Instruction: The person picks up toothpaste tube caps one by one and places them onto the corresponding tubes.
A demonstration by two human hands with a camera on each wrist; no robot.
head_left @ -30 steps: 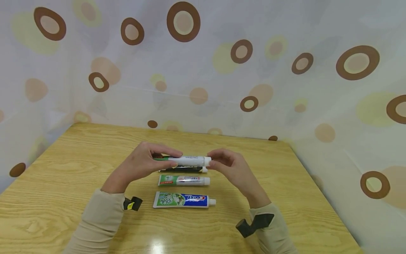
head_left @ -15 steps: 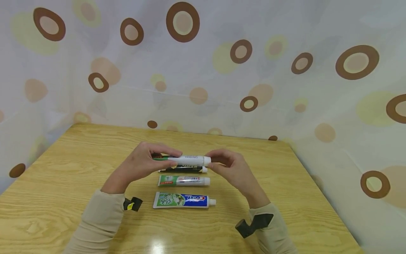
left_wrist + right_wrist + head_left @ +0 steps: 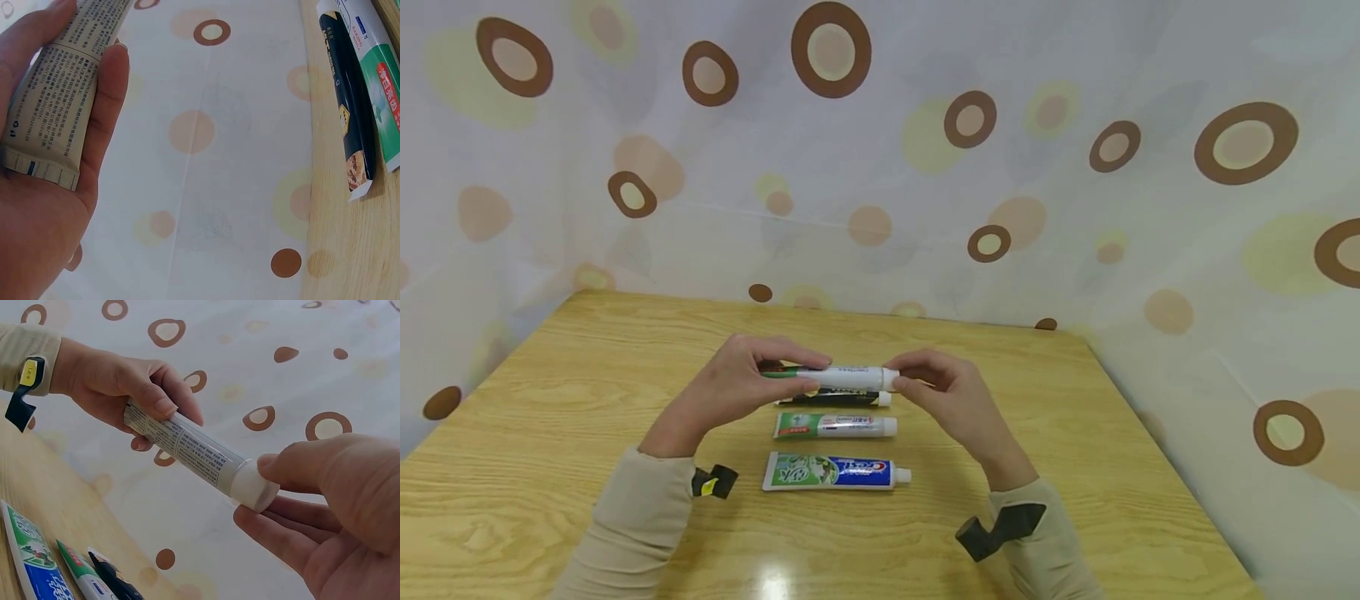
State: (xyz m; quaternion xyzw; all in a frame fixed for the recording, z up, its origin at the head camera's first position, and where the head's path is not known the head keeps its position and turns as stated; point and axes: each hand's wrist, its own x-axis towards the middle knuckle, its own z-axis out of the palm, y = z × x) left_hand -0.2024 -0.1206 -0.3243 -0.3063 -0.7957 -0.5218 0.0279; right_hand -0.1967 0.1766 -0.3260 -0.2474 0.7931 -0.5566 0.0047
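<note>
My left hand [image 3: 730, 383] grips a white and green toothpaste tube [image 3: 842, 378] by its flat end, thumb on one side and fingers on the other. The tube is held level above the table. At its other end, the thumb and fingers of my right hand [image 3: 951, 400] pinch the white cap [image 3: 253, 485]. The cap sits on the tube's end. Small printed text covers the tube's back [image 3: 53, 106] in the left wrist view. Directly below in the head view lies a black toothpaste tube [image 3: 842, 399], partly covered by the held one.
On the wooden table [image 3: 1037, 417], a green and white toothpaste tube [image 3: 842, 426] and a green and blue Crest tube [image 3: 831, 472] lie parallel, nearer to me than the black one. A patterned curtain [image 3: 880, 150] stands behind the table and along its sides.
My right fingertips have shifted slightly around the cap. The left hand and the tube stay almost in place, and the tubes on the table have not moved.
</note>
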